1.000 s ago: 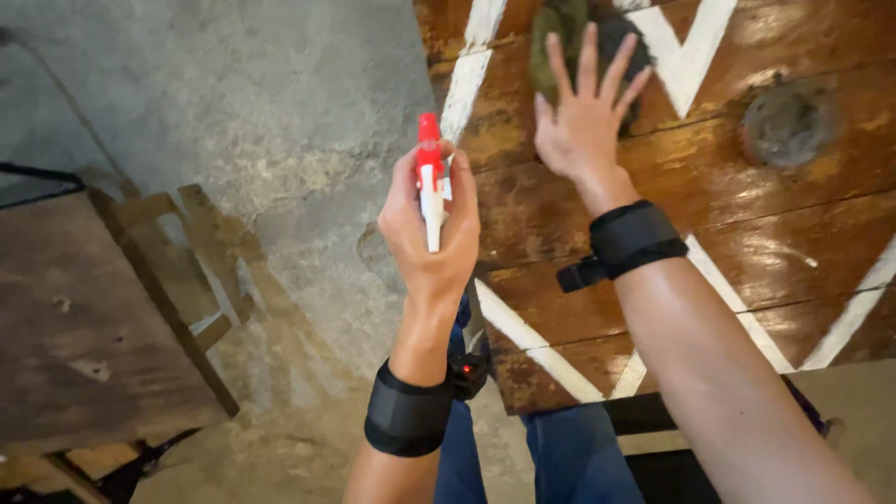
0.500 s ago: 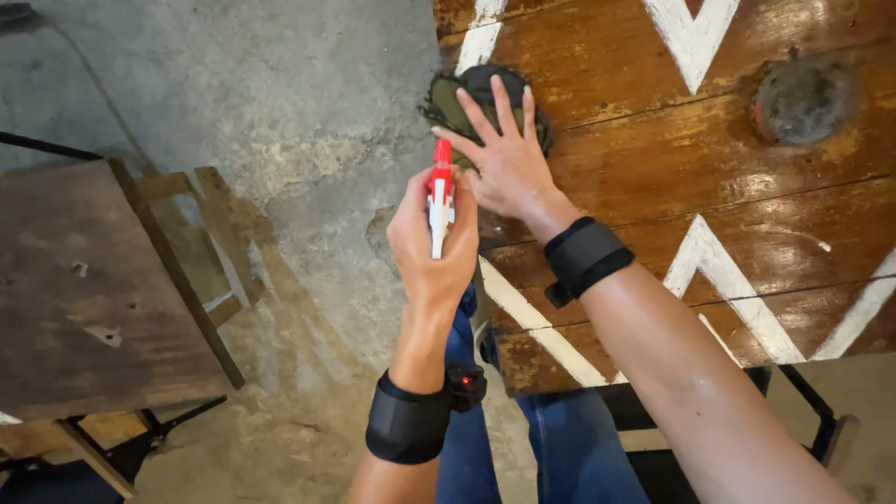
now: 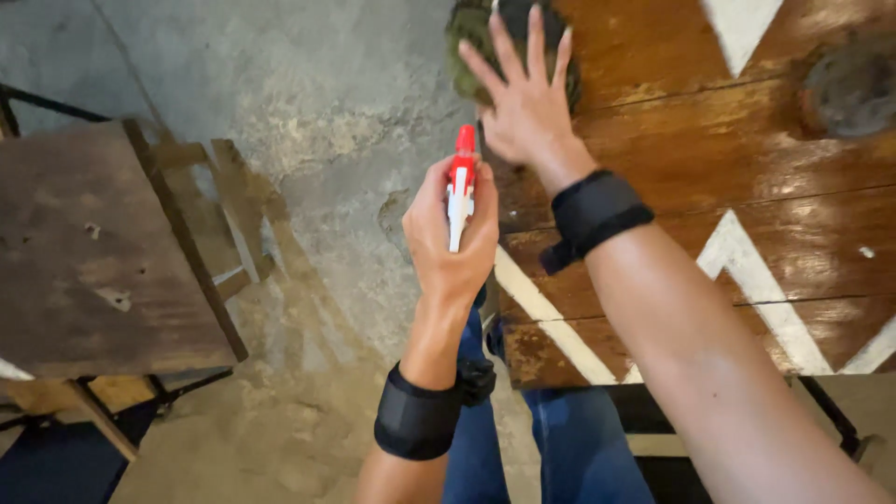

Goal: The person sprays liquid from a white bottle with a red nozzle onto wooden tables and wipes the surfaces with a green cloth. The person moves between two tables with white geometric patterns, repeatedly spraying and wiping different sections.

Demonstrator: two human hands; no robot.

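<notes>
My left hand [image 3: 450, 233] grips a spray bottle with a red and white trigger head [image 3: 460, 185], held upright just off the left edge of a brown wooden table [image 3: 709, 177] painted with white zigzag lines. My right hand [image 3: 523, 98] lies flat with fingers spread on a dark green cloth [image 3: 467, 42] near the table's far left edge. Both wrists wear black straps. The bottle's body is hidden behind my left hand.
A dark round stain or object [image 3: 854, 84] sits on the table at the far right. A worn wooden stool or small table [image 3: 93, 252] stands to the left on the concrete floor [image 3: 308, 103]. My blue trousers [image 3: 560, 448] show below.
My right hand has slid the green cloth along the tabletop toward its left edge. My left hand has kept the spray bottle upright in about the same place.
</notes>
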